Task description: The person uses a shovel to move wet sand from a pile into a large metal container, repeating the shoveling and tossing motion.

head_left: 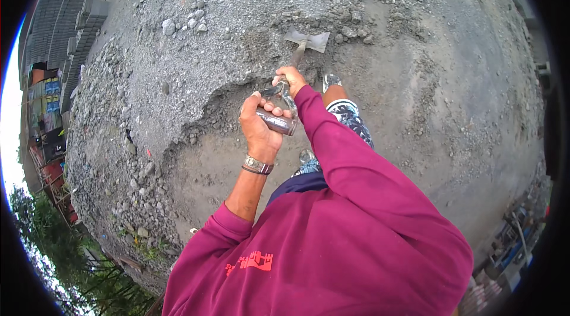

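Note:
A shovel [298,56] with a D-shaped grip points away from me, its grey metal blade [309,40] at the edge of the loose gravel. My left hand [261,125], with a metal-banded watch on its wrist, is closed around the crossbar of the grip. Farther up, my right hand [291,80] is wrapped round the shaft just beyond the grip. Gravel and small stones [349,32] lie beside the blade. How much of the blade's tip is covered by gravel, I cannot tell.
A broad gravel heap [160,78] spreads ahead and left, with a ragged edge against the flatter, packed ground [392,78]. My feet stand close to that edge. Stacked grey blocks [92,13] rise at the far left. Assorted debris [516,239] lies at the lower right.

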The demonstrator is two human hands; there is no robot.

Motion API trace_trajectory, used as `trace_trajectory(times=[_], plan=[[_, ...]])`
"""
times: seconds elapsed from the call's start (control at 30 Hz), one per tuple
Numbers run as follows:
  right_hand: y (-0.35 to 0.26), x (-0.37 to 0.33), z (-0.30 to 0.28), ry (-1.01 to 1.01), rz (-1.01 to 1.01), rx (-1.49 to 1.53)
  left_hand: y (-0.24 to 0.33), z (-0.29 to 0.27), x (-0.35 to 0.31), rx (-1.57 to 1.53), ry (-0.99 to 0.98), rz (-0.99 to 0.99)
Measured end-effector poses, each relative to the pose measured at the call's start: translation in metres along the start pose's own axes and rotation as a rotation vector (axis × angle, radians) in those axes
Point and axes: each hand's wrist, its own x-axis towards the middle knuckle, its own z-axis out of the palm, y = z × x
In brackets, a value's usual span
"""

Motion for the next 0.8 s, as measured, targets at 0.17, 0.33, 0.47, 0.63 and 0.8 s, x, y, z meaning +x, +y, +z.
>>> trace_trajectory(times=[0.17,0.33,0.47,0.63,0.8], plan=[[0.016,-0.002,-0.023,0.003,0.023,0.316,-0.016,-0.008,-0.022,0.387,0.095,0.013],[-0.017,-0.053,-0.086,0.041,0.248,0.113,-0.042,-0.012,-0.031,0.863,-0.16,-0.341],[-0.048,-0.124,-0.092,-0.095,0.225,-0.103,-0.022,-0.044,-0.001,0.879,-0.4,-0.615],[-0.021,-0.216,-0.082,-0.091,0.209,0.198,-0.025,-0.076,0.123,1.224,-0.177,-0.478],[0.025,-0.252,-0.014,0.03,-0.17,0.639,-0.071,-0.081,0.196,1.104,-0.213,-0.721]])
